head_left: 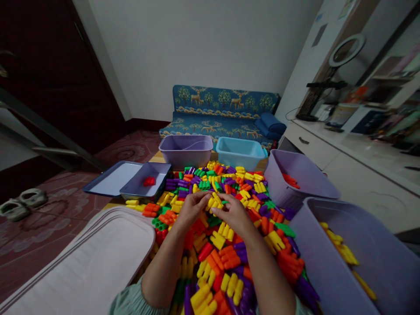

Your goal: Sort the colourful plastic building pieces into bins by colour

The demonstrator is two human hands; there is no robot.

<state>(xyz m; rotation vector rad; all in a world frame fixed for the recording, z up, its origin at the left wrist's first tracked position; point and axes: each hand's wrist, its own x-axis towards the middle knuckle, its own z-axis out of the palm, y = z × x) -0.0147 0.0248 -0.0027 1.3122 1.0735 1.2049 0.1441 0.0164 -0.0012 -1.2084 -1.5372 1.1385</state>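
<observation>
Between my two hands, just above the heap, is a yellow plastic building block (215,201) made of joined tubes. The fingers of my left hand (193,209) pinch its left side. My right hand (233,212) grips the same block from the right, thumb at its lower edge. A small green piece shows beside the right fingertips; whether it is held I cannot tell. Beneath and around both hands spreads a heap of similar blocks (226,253) in yellow, orange, red, purple and green.
A purple bin (186,148) and a light blue bin (241,151) stand behind the heap. On the right, one lilac bin (295,194) holds red pieces and another (315,245) yellow ones. Left are a hinged box (131,189) with red pieces and stacked pale lids (98,258).
</observation>
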